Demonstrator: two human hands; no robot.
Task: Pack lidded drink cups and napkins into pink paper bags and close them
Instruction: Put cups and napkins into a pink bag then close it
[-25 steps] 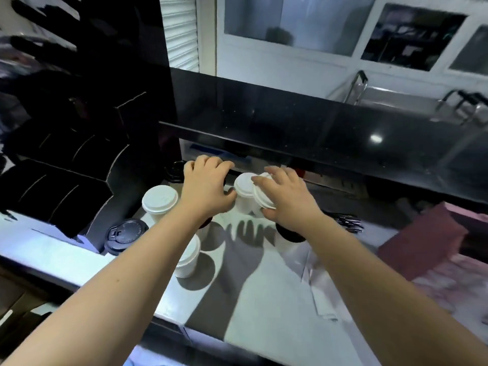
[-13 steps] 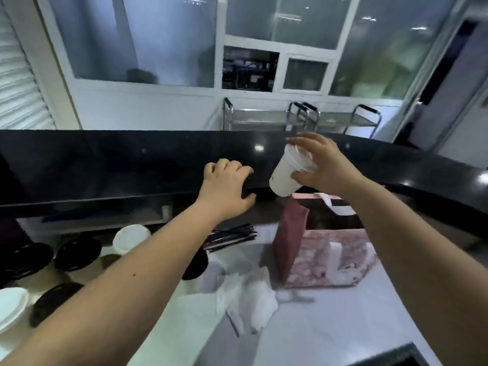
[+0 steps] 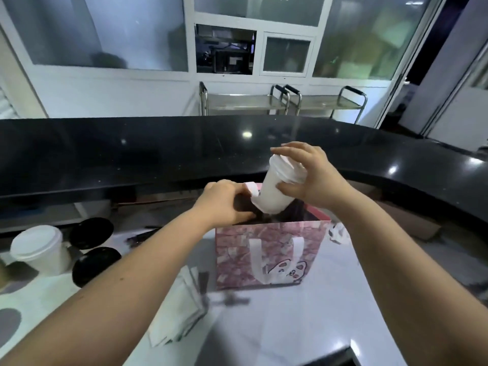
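Early going, seemingly. Clasping a tilted white lidded paper cup in the fingers of the right hand, base just inside the open pink patterned paper bag; pinching its rim with the left hand. Left to do: seating the cup, adding folded white napkins, closing.

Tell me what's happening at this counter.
A person is packing a pink paper bag. The right hand grips a white lidded cup near its lid, tilted, its base at the bag's open top. The left hand holds the bag's rim. A second lidded cup, black lids and napkins sit on the counter.
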